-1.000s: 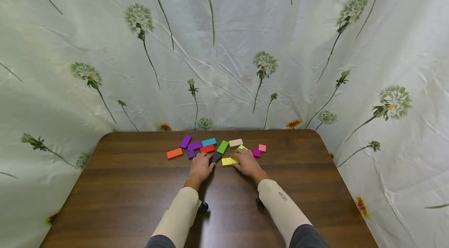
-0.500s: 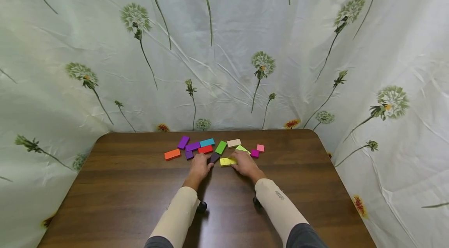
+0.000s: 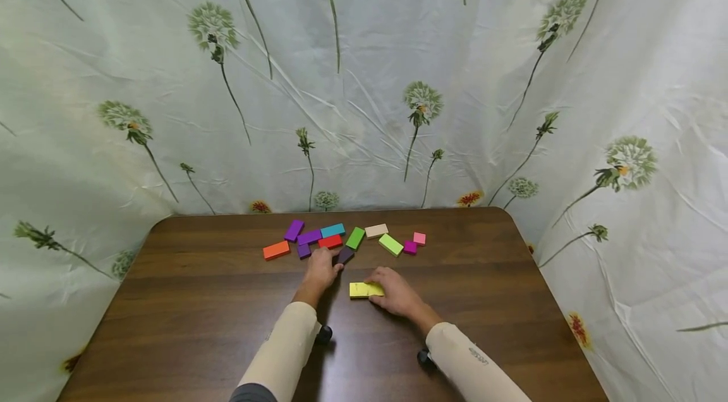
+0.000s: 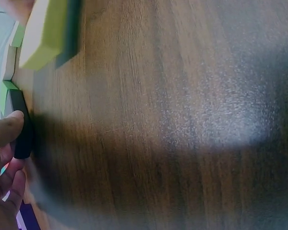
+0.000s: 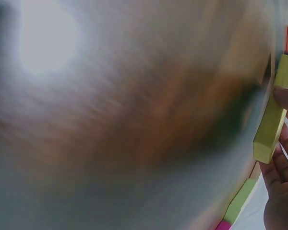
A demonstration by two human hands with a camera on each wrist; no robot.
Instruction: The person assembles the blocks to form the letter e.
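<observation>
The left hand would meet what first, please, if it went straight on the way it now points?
The left hand, holding the dark block, would probably meet the red block first, just beyond it in the head view; whether they touch now is unclear.

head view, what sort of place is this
Likely a makeshift indoor workspace, perhaps a screened corner: a wood-grain table, a dandelion-printed hanging behind it and at both sides, and coloured blocks, most lying toward the far edge.
</observation>
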